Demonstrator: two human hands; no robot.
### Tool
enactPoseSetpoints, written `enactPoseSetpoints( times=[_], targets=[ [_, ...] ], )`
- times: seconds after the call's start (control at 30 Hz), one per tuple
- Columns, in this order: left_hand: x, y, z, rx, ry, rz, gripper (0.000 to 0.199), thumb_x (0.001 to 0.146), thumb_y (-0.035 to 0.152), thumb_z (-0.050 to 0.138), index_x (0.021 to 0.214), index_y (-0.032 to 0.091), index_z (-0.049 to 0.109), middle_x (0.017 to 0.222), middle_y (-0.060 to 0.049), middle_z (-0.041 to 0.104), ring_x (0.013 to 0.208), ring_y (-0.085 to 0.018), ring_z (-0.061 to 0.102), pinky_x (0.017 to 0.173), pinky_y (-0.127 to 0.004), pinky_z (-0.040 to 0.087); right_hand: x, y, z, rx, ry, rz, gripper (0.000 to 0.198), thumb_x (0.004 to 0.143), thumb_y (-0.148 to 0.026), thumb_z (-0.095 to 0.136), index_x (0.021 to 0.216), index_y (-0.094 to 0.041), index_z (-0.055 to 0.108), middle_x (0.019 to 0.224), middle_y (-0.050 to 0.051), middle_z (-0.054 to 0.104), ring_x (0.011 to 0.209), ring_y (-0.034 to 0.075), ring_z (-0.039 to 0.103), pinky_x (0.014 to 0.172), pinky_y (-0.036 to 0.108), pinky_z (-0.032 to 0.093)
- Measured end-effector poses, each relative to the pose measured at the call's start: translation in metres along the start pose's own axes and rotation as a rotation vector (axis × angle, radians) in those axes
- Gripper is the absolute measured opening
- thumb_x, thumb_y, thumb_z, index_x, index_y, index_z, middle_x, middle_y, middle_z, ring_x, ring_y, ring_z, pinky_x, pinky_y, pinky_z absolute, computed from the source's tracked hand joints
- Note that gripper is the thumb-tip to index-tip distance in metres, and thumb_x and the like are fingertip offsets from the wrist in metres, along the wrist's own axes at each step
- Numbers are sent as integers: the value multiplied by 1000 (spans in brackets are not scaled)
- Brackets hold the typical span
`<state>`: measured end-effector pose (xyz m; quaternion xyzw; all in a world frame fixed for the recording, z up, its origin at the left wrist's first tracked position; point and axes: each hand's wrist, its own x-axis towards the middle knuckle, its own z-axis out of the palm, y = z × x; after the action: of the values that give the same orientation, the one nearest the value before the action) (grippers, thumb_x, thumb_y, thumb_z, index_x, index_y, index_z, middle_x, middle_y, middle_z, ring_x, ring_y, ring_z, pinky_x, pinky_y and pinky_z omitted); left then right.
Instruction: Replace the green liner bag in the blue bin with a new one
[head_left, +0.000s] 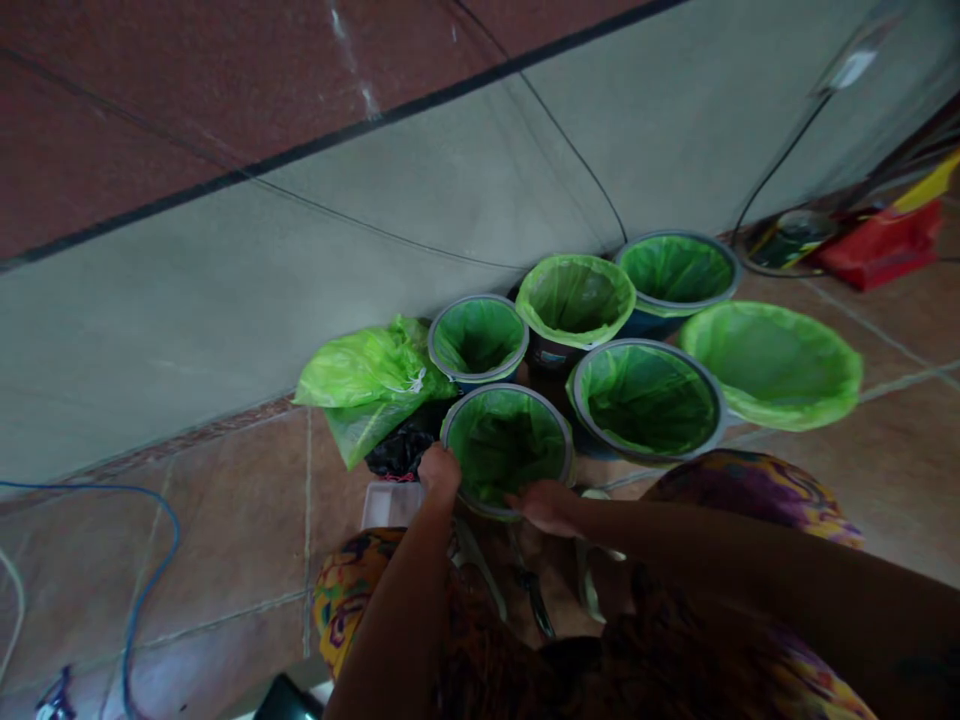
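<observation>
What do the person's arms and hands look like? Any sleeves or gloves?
The left hand and the right hand are both bare, with no gloves. Both forearms are bare too, with no sleeves in view. No rings, watch or bracelets show, though the picture is dim. Below the arms is colourful patterned clothing.

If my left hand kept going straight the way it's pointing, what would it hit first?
Your left hand already rests at the near rim of the green-lined bucket; going on, it would likely meet that rim and liner first, though depth is unclear.
</observation>
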<state>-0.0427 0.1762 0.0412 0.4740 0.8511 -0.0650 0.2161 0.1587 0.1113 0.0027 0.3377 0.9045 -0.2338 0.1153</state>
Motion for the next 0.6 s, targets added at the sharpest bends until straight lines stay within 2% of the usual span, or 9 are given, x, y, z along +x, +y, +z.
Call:
enactPoseSetpoints(
  times=[0.1,0.23,0.33,0.43,0.5,0.6],
  targets=[
    [0,-1,-1,-32,-4,4,29,90,27,47,108,16,68,113,-16,70,108,-24,66,87,-29,50,1,3,1,9,13,-17,34,88,-15,44,117,-16,62,94,12,74,82,26,70,66,32,49],
    [-8,-3,0,-102,8,-24,32,91,29,46,113,15,65,114,-16,69,110,-25,65,88,-31,49,-4,-5,-5,114,5,29,33,86,-13,49,116,-16,63,101,13,73,92,26,68,78,36,50],
    [-23,0,7,-174,28,-121,41,91,35,46,121,10,58,116,-20,68,109,-27,65,86,-32,50,-2,-4,-19,334,-43,120,37,81,-25,64,116,-13,64,107,16,71,98,28,67,84,36,49],
    [-38,6,22,-251,34,-254,45,91,40,46,120,7,56,106,-21,70,98,-27,69,76,-32,52,17,11,-42,469,-18,167,36,90,-34,54,118,-13,62,112,14,70,100,23,66,85,31,50],
    [-43,10,34,-294,57,-301,41,90,36,47,122,11,53,107,-18,71,96,-25,69,74,-30,52,36,25,-55,554,52,317,30,93,-29,50,112,-10,64,107,14,70,96,22,66,84,31,50],
    [-44,11,48,-354,95,-322,33,88,23,48,120,15,53,110,-13,70,97,-21,68,75,-27,51,65,39,-62,727,189,577,28,89,-30,60,106,-9,65,102,11,69,92,22,65,82,36,53]
  ],
)
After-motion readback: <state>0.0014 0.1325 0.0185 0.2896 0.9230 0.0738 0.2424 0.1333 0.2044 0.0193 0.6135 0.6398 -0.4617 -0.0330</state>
